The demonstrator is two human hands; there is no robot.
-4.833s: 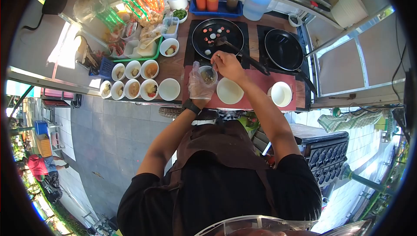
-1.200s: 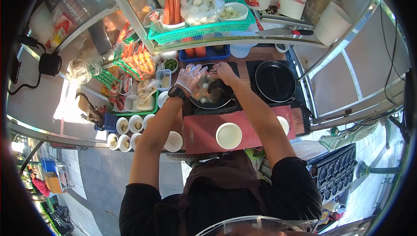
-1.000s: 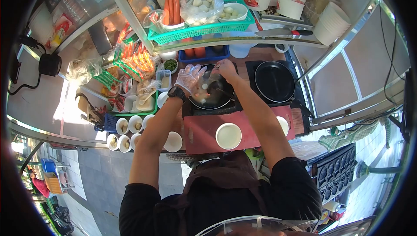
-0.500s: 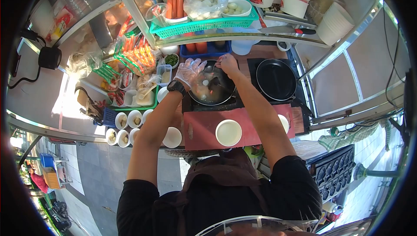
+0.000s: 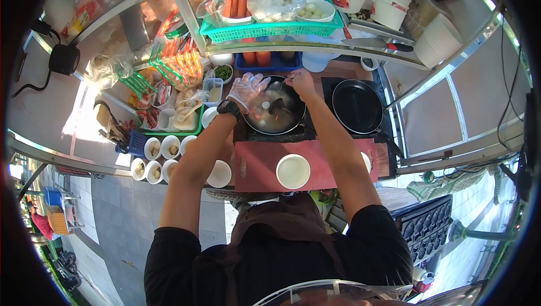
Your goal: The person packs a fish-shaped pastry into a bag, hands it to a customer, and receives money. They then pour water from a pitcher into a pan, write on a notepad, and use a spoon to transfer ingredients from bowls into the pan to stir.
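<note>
A black frying pan (image 5: 255, 127) with cloudy broth and small pieces in it sits on the stove in the middle. My left hand (image 5: 248, 89), in a clear plastic glove, is at the pan's upper left rim with its fingers stretched out. At the upper right rim, my bare right hand (image 5: 302, 83) is closed around a thin utensil (image 5: 283, 83) that points down into the pan; its shape is hard to make out. A black spatula head (image 5: 276, 105) shows in the broth, and a round pale piece lies beside it.
A second black pan (image 5: 357, 106) is at the right. A white bowl (image 5: 293, 171) rests on the red board (image 5: 256, 165). Several filled cups (image 5: 153, 148) stand at the left. Above are a green basket (image 5: 270, 31) of sausages and eggs and a knife (image 5: 377, 44).
The view has shifted slightly. Both hands stay at the pan's rim, and my right hand has moved a little with the utensil. Less steam veils the broth.
</note>
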